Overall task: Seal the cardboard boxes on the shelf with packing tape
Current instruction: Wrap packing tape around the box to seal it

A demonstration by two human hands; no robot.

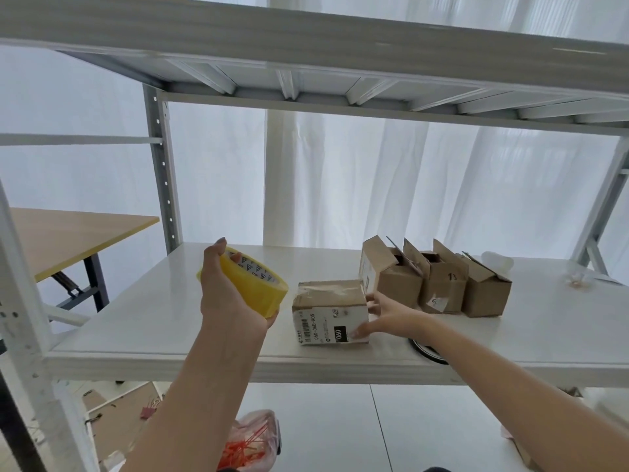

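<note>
On the middle level of a white metal rack, backed by a pale curtain (374,182), a person works at a broad white shelf (153,318) that carries every carton in sight; a wooden worktop (68,233) stands apart beyond the rack's left post. Three small open boxes (442,287) stand in a tight row, touching side by side toward the back right of the shelf, flaps up and unsealed, apparently queued for taping. One closed box (326,311) sits just in front of the row's left end, nearer the shelf's front edge. Its labelled face is toward the camera, and what looks like clear tape lies across its top, though the sheen is too faint to be sure. The yellow tape roll (258,284) is held clear of the shelf, left of the closed box, in the left hand (221,298), whose fingers wrap the rim with tips hooked into the core, a grip that likely keeps the roll ready to pull. The right hand (384,318) rests against the closed box's right side, fingers (373,303) spread and fairly straight, thumb on the labelled front, seemingly to steady or shift it. A dark ring (425,352) lies on the shelf, partly hidden under the right forearm; what it is cannot be told. Below the shelf, a clear plastic bag (252,437) holds red strips
</note>
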